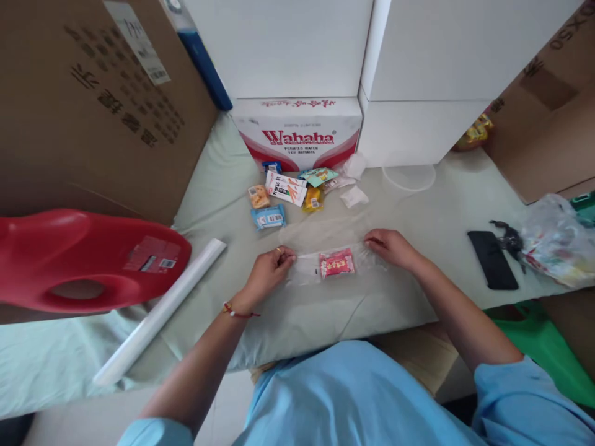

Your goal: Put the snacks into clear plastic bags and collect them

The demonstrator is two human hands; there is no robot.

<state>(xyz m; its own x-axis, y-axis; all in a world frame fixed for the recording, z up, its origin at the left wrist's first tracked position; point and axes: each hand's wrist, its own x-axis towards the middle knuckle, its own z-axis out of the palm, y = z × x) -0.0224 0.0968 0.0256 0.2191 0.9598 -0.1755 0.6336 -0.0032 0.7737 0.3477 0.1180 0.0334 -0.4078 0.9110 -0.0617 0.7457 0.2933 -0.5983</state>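
Observation:
A small red snack packet [336, 263] lies on a sheet of clear plastic film [305, 267] spread over the cloth. My left hand [273, 267] pinches the film's left side between thumb and fingers, just left of the packet. On the other side, my right hand [389, 245] has its fingertips closed on the film's right side. The film is thin and see-through, so its far outline is hard to make out. Behind it lie several snack packs, among them a light blue packet [268, 217], an orange packet [258, 196] and a white packet [285, 188].
A Wahaha carton [297, 133] stands at the back. To the left are a red jug [93, 260] and a white roll [160, 313]. A clear round container [409, 179], a black phone [493, 260] and a plastic bag [555, 238] are on the right.

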